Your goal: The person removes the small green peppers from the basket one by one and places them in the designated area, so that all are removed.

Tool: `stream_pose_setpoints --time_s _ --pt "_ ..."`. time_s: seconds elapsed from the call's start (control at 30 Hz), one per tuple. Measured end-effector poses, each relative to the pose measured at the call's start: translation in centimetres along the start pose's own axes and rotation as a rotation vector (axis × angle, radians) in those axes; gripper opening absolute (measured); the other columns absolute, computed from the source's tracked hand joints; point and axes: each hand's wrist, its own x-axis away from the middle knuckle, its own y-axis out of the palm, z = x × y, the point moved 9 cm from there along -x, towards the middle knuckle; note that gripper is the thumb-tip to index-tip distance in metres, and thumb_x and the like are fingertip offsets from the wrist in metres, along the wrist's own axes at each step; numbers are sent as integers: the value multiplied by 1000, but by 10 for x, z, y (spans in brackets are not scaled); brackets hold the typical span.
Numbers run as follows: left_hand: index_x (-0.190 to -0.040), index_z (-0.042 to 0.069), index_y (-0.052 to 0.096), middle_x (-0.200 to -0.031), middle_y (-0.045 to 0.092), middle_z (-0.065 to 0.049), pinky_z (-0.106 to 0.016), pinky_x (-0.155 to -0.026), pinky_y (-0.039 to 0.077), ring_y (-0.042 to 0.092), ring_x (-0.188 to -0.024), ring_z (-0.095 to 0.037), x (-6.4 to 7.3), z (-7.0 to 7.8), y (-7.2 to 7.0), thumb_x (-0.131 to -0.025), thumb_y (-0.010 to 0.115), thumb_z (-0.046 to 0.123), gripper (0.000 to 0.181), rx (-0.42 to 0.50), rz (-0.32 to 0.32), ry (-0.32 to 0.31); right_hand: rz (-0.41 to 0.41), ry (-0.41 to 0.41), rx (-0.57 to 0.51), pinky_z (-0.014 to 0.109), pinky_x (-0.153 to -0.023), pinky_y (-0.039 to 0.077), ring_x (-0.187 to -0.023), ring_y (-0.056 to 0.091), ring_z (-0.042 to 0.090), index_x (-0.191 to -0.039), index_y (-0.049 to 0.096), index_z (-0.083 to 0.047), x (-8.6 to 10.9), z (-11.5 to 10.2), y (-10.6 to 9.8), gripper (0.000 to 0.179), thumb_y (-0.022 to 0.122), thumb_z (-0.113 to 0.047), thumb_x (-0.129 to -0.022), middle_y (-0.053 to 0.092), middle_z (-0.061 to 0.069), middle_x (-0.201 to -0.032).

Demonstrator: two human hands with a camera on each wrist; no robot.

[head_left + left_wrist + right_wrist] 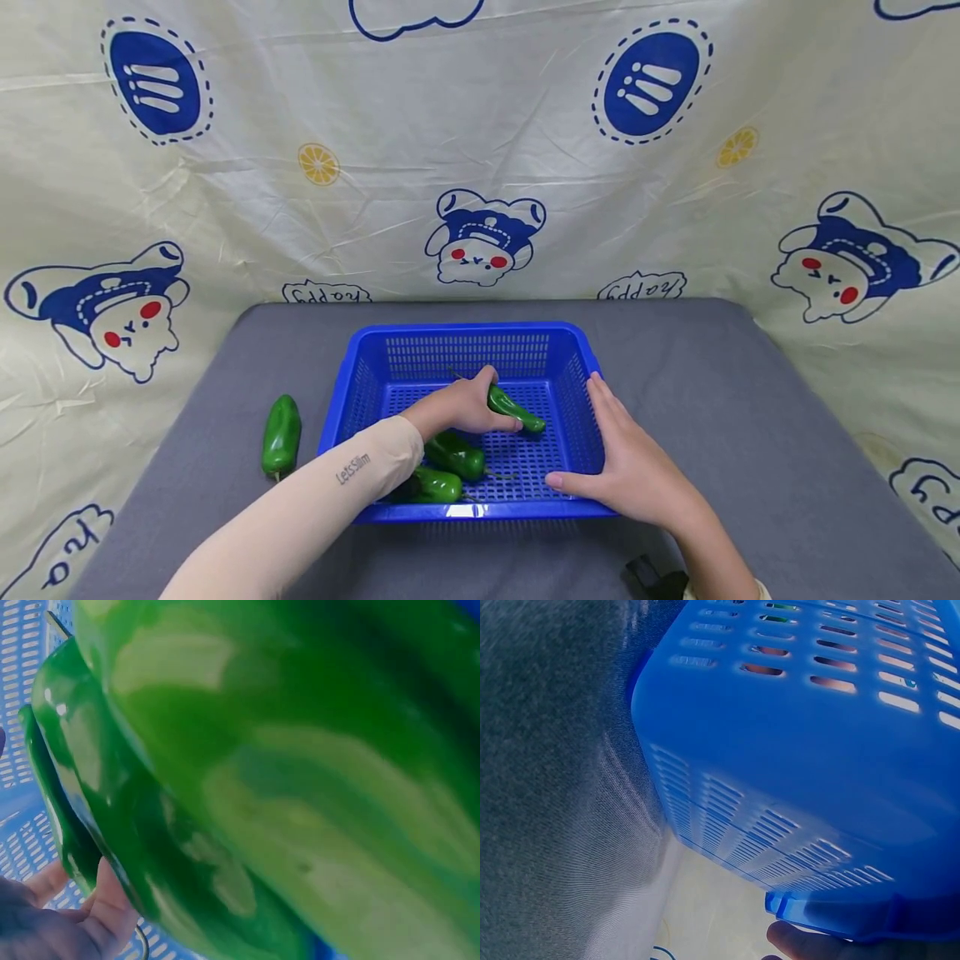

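Inside a blue plastic basket (465, 510), my left hand (476, 406) grips a green pepper (512, 408) between thumb and fingers, its blunt end pointing right. Below that forearm lie two more peppers, a dark green one (455, 456) and another green pepper (435, 485) partly hidden by the sleeve. Close peppers (300, 787) fill most of the left wrist view, with the hand's fingertips at lower left. My right hand (637, 467) rests at the basket's right rim, fingers extended along it and thumb spread over the front corner. The right wrist view shows the basket's slotted outer wall (780, 750).
One green pepper (281, 435) lies on the grey cloth-covered table (675, 358), left of the basket. A printed curtain (390, 167) hangs behind and around the table. Some black object (654, 577) sits by the right wrist at the front.
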Motion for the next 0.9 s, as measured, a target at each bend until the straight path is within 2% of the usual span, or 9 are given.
stream_pose_setpoints --time_s 0.23,0.43,0.53,0.7,0.9 --pt "-145 15 39 -115 64 -12 -39 -87 50 61 -97 -22 -7 3 1 -84 74 51 79 -6 6 2 -1 1 2 76 -103 30 -149 16 49 -160 -1 -9 0 0 0 128 71 -71 -74 2 15 -168" --pt "-136 17 51 -114 66 -6 -37 -86 50 61 -98 -20 -16 4 -2 -84 78 41 63 -80 33 68 -5 11 0 76 -104 29 -150 16 48 -160 0 -9 0 0 1 128 72 -71 -74 3 15 -168" --pt "-136 17 52 -117 65 -7 -38 -88 50 60 -101 -23 -19 4 -3 -84 79 36 62 -94 37 92 -6 14 0 75 -105 29 -150 15 48 -160 0 -9 0 0 1 128 71 -72 -74 3 15 -168" --pt "-134 17 53 -116 65 -8 -38 -91 50 61 -103 -23 -20 6 -3 -78 84 37 67 -69 34 109 -1 11 6 76 -104 29 -150 16 49 -160 0 -9 0 0 1 128 71 -72 -74 3 16 -167" --pt "-131 17 50 -112 58 -9 -32 -83 52 56 -98 -19 -18 9 1 -75 83 51 73 8 33 91 7 3 9 76 -104 29 -149 16 49 -160 0 -8 0 1 1 128 72 -71 -74 3 16 -167"
